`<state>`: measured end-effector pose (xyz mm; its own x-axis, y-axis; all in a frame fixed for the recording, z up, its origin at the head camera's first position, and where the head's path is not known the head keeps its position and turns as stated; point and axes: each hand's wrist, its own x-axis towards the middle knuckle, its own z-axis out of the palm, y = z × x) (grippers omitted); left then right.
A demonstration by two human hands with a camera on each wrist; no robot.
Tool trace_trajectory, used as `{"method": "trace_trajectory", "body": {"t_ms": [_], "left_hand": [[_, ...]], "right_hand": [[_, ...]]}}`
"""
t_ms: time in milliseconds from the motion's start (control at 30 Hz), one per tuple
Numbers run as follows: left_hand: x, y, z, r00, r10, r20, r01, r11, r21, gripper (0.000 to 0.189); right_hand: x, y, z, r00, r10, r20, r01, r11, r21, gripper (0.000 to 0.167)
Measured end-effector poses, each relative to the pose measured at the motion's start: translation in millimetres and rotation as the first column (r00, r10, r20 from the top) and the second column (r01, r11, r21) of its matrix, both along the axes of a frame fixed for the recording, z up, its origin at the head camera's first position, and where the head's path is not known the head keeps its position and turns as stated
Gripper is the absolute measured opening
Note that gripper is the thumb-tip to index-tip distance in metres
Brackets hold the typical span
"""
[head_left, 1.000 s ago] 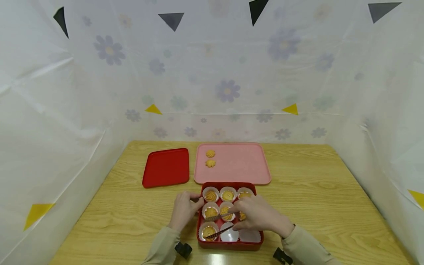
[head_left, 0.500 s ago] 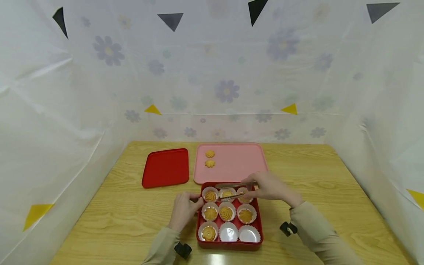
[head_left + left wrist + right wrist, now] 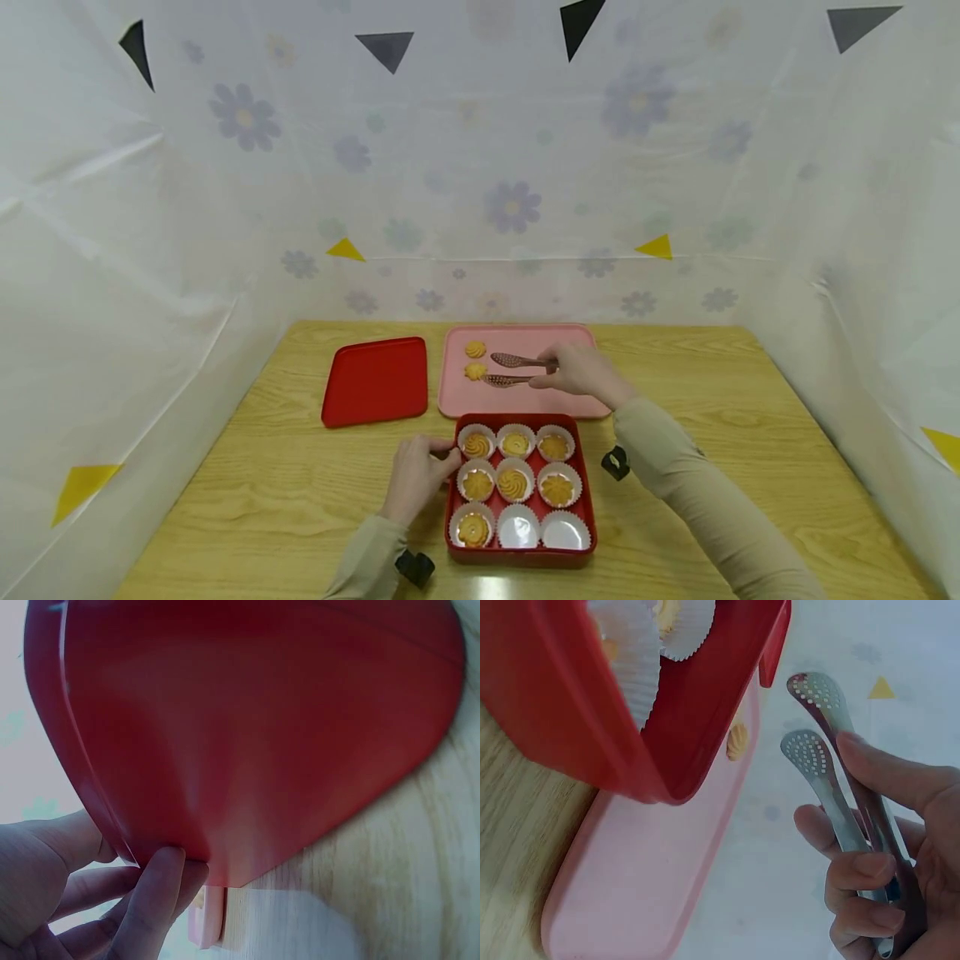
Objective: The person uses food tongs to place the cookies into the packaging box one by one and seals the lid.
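Two loose cookies [image 3: 476, 372] lay left of the nearer right grip [image 3: 581, 370], which held parted tongs [image 3: 517, 361] toward them, the left grip [image 3: 417, 477] pinching the box [image 3: 521, 559].

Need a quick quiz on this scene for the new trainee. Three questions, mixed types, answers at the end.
1. How many paper cups in the red box are empty?
2. In the head view, the tips of the tongs show against: (a) the red tray, (b) the pink tray, (c) the red box?
3. True or false: the left hand holds the tongs.

Key: 1. Two. 2. b. 3. False: the right hand does; the left pinches the red box.
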<state>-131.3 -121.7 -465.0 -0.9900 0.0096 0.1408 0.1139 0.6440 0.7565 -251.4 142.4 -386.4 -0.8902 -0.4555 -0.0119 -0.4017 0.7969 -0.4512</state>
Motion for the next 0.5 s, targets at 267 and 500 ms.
{"method": "trace_trajectory", "body": {"t_ms": [267,500], "left_hand": [[-0.8,1.7,-0.3,1.000,0.000,0.004,0.000,1.000,-0.007,0.024],[-1.6,3.3,-0.4,1.000,-0.004,0.003,0.004,1.000,-0.002,0.023]], "right_hand": [[-20.2,-21.0,-1.5,0.993,-0.062,0.099,0.061,0.998,0.007,0.030],[-34.2,-28.6,-7.5,0.992,-0.071,0.107,0.059,0.992,0.108,0.021]]}}
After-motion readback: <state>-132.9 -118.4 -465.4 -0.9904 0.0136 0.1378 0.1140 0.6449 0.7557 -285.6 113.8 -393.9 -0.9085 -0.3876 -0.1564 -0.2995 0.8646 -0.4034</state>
